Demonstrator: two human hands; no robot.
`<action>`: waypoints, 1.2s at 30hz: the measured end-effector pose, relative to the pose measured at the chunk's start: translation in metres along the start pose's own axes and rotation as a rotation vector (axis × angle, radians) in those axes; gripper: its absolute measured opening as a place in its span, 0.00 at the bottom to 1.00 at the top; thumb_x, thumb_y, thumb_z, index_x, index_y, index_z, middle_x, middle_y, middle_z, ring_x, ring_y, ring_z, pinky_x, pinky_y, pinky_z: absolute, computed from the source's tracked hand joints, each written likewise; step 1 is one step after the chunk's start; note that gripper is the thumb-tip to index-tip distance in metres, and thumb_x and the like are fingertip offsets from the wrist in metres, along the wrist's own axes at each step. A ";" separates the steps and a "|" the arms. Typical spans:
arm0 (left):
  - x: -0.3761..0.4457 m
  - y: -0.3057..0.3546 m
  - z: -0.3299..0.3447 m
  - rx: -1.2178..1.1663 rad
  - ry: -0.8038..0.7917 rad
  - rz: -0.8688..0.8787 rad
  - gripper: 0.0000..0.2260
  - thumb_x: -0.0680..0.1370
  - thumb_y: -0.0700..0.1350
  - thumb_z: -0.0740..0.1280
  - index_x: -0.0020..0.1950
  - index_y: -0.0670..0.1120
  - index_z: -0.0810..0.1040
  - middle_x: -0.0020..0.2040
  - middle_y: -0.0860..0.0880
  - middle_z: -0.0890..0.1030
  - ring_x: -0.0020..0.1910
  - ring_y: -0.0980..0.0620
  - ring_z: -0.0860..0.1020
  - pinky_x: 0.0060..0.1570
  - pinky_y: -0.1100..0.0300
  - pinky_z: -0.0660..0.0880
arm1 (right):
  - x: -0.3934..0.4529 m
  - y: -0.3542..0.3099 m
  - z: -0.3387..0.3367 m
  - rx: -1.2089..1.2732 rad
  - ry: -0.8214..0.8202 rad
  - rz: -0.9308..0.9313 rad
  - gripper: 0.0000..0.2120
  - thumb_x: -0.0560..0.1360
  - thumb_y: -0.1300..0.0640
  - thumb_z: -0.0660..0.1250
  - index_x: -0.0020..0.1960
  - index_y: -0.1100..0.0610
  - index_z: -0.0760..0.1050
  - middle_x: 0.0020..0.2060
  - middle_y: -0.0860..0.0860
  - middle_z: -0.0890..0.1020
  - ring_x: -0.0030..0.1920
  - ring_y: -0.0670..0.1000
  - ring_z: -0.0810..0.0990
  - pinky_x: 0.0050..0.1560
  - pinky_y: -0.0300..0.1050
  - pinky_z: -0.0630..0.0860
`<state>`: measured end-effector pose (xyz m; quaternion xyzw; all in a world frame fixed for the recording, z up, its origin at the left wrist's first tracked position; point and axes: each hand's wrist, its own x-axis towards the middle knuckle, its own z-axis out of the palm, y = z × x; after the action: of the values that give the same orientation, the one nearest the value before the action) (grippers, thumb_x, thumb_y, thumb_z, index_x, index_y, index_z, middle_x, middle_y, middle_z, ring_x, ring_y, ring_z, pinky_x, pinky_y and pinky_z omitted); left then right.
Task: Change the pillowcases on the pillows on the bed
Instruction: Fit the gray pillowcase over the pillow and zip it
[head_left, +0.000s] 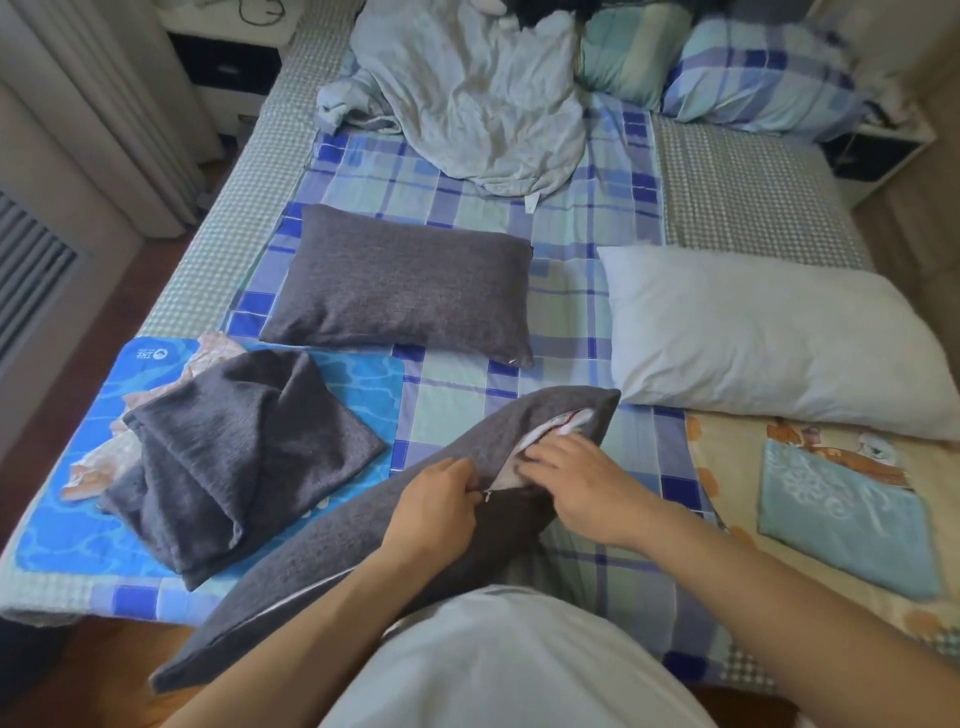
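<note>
Bedroom w/ a wide bed under a blue plaid sheet, checked mattress cover showing at both sides; curtains far left, dark nightstands at the head end. Crumpled pale duvet and two plaid pillows sit up top.

Near edge: grey-cased pillow lies slanted across the person's lap side, zip end raised twd the hands, prob. so the opening faces up for working. Left hand pinches the case edge right by the zip pull, holding the fabric taut. Right hand has fingertips curled into the gap, on the white inner pillow, likely tucking it in or easing it out; can't tell which.

Other items:
- finished-looking grey pillow, mid bed, apart from the rest
- bare white pillow, right, no case yet
- loose grey case heaped on a blue mat, left
- folded teal towel on a cream blanket, near right
</note>
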<state>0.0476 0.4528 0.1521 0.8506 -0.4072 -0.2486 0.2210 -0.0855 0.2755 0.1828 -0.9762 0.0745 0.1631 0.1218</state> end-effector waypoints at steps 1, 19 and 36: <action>-0.001 0.002 0.000 -0.006 0.007 0.034 0.05 0.79 0.45 0.66 0.43 0.48 0.74 0.44 0.52 0.79 0.44 0.49 0.76 0.47 0.51 0.75 | -0.001 0.000 0.002 -0.062 -0.072 -0.040 0.23 0.73 0.61 0.64 0.69 0.53 0.73 0.64 0.49 0.75 0.66 0.53 0.70 0.72 0.51 0.62; -0.019 0.001 -0.003 -0.163 0.034 0.172 0.08 0.78 0.38 0.68 0.44 0.51 0.75 0.58 0.62 0.79 0.57 0.60 0.76 0.61 0.63 0.72 | -0.003 0.027 0.001 -0.115 -0.056 -0.036 0.32 0.78 0.62 0.60 0.80 0.54 0.57 0.79 0.51 0.59 0.79 0.54 0.54 0.79 0.52 0.46; -0.026 -0.004 -0.005 -0.087 0.085 0.165 0.04 0.81 0.44 0.67 0.49 0.52 0.78 0.57 0.57 0.75 0.55 0.55 0.74 0.60 0.62 0.71 | 0.021 0.076 -0.027 -0.223 0.420 0.115 0.08 0.71 0.62 0.70 0.49 0.57 0.74 0.46 0.53 0.76 0.45 0.54 0.73 0.43 0.48 0.74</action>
<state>0.0386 0.4774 0.1595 0.8136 -0.4549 -0.2105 0.2947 -0.0717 0.1937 0.1841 -0.9903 0.1349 -0.0294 -0.0143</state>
